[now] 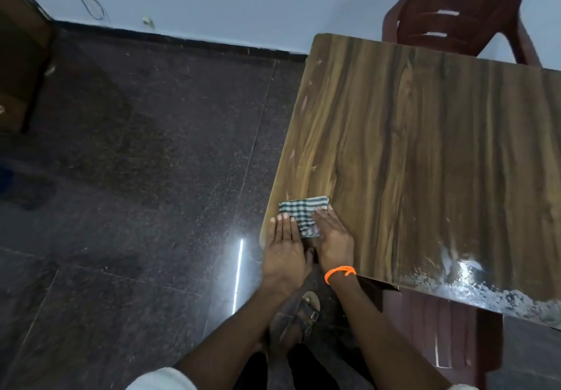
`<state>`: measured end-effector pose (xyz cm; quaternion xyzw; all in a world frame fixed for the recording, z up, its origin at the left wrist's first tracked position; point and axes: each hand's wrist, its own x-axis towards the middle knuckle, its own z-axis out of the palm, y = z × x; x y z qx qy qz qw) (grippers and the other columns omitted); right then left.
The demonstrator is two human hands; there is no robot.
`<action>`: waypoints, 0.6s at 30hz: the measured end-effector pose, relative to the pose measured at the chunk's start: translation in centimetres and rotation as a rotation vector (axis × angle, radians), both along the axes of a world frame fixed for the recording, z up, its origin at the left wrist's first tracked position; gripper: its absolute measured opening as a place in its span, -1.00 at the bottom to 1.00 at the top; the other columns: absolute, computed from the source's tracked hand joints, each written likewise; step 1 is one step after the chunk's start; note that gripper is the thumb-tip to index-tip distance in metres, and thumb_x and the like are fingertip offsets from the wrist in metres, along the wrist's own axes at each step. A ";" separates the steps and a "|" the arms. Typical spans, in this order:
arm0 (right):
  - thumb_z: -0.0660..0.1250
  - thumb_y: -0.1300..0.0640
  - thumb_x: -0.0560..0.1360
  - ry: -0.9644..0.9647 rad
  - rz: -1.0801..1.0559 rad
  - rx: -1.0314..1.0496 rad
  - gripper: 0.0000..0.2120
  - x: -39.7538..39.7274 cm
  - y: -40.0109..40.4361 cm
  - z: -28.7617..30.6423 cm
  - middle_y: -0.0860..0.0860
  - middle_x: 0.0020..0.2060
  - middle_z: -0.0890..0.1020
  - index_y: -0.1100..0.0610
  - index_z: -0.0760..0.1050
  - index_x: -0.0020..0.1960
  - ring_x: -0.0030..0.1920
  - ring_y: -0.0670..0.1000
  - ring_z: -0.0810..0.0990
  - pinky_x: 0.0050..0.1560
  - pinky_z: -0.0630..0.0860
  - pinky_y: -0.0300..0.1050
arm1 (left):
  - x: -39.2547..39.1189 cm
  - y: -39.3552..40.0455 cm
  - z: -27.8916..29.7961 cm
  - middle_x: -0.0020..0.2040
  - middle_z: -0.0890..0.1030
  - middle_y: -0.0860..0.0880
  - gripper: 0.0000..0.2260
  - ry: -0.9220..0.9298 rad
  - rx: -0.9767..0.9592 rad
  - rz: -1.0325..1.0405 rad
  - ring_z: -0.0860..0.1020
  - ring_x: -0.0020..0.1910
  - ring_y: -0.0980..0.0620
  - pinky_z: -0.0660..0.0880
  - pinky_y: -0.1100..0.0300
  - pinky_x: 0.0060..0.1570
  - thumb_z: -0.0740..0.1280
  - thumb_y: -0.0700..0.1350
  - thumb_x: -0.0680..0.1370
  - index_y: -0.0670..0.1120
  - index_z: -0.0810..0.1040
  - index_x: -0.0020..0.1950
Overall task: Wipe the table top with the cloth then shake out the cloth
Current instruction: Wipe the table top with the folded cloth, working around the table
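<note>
Left of frame: dark speckled floor (pixel 136 177), a brown door edge at far left, a cable hanging on the pale wall.

Left hand (pixel 283 251) lies flat at the table's near-left corner, fingers straight, tips pressing the near-left part of the cloth (pixel 303 211); nothing gripped. Right hand (pixel 334 237) lies flat just beside it, fingers straight, covering the cloth's near-right part; orange band on that wrist.

Cloth: small, folded to a flat rectangle, green-and-white check, lying at the left edge of the table (pixel 425 146) with one corner about at the rim.

Step judged: wiping, at or near its start; most of the wood-grain top lies to the right and far side. Next move calls for steady downward pressure while sliding the pad across toward the glossy, speckled near-right edge.

Far right: red plastic chair (pixel 461 10) behind the table
</note>
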<state>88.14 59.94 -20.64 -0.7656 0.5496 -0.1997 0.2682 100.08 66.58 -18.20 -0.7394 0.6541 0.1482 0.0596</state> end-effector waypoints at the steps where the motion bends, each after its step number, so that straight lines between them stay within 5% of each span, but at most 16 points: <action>1: 0.29 0.39 0.33 -0.006 0.028 0.003 -0.53 1.2 0.3 0.0 0.04 0.21 0.59 0.15 0.58 0.20 0.34 0.07 0.44 0.23 0.48 -0.05 | 1.2 0.4 -0.2 0.57 0.15 -0.40 -0.25 -0.024 0.006 0.008 0.06 0.61 -0.26 -0.12 -0.16 0.58 0.02 0.17 0.61 -0.38 0.06 0.58; 11: 0.30 0.55 0.27 0.029 0.269 0.013 -0.34 0.3 5.0 0.5 -0.06 0.28 0.53 0.05 0.53 0.26 0.40 -0.04 0.35 0.20 0.51 -0.10 | 2.4 8.2 -0.9 0.56 0.25 -0.35 -0.25 0.108 0.016 0.041 0.15 0.60 -0.24 0.02 -0.16 0.56 0.20 0.18 0.58 -0.34 0.21 0.57; 18: 0.34 0.50 0.33 0.005 0.094 0.013 -0.47 -2.9 0.2 -0.2 -0.05 0.22 0.58 0.06 0.58 0.19 0.35 -0.06 0.41 0.23 0.48 -0.06 | 0.6 2.0 0.0 0.50 0.38 -0.32 -0.29 0.136 0.002 -0.052 0.26 0.56 -0.24 -0.01 -0.11 0.53 0.16 0.16 0.53 -0.33 0.34 0.51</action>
